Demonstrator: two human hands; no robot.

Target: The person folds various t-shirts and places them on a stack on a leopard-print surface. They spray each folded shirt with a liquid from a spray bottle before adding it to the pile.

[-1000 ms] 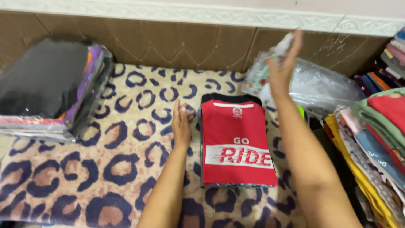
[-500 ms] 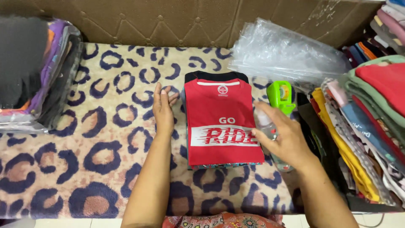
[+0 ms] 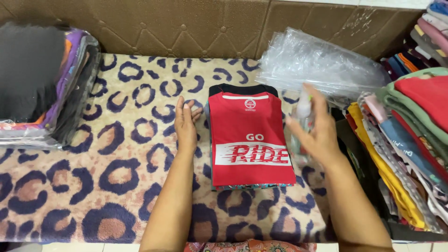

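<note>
Since the earlier frame, the right hand (image 3: 313,133) has lifted off the shirt's right edge and now hovers beside it, blurred, fingers closed around one small clear plastic spray bottle (image 3: 301,122); the green item seen there before is no longer visible. From the head camera, one folded red T-shirt with a black collar (image 3: 249,140) lies on top of a small pile in the middle of a leopard-print fleece blanket (image 3: 116,177). One left hand (image 3: 185,123) rests flat and open on the blanket, touching the shirt pile's left edge. One heap of clear plastic bags (image 3: 322,63) sits behind the right hand. Two stacks of folded clothes flank the scene: bagged at left (image 3: 42,88), loose and multicoloured at right (image 3: 410,140).
</note>
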